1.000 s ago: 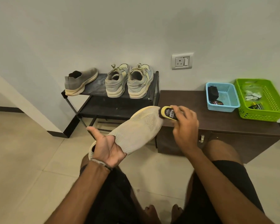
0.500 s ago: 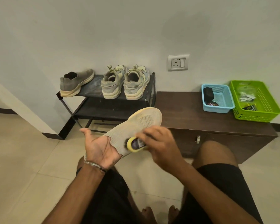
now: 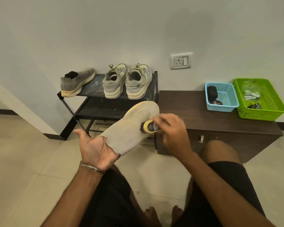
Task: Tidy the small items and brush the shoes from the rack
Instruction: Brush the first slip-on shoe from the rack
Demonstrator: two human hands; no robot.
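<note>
I hold a beige knit shoe [image 3: 129,135] up in front of me, toe pointing away to the upper right. My left hand [image 3: 97,148] carries it from the heel end, palm up and thumb spread, its fingers hidden inside the shoe's opening. My right hand [image 3: 174,133] grips a small yellow-bodied brush [image 3: 149,126], bristles against the top of the shoe behind the toe. On the black shoe rack [image 3: 115,108] beyond stand a grey slip-on shoe [image 3: 77,82] and a pair of pale laced sneakers [image 3: 126,82].
A low dark brown cabinet [image 3: 187,108] stands right of the rack. It bears a blue basket [image 3: 223,108] with dark items and a green basket [image 3: 262,116] with small packets. A wall socket [image 3: 180,61] is above. My knees and bare feet are over the tiled floor.
The brush went from the shoe's toe down to its middle, and now sits back up behind the toe. My left hand keeps the shoe in much the same place.
</note>
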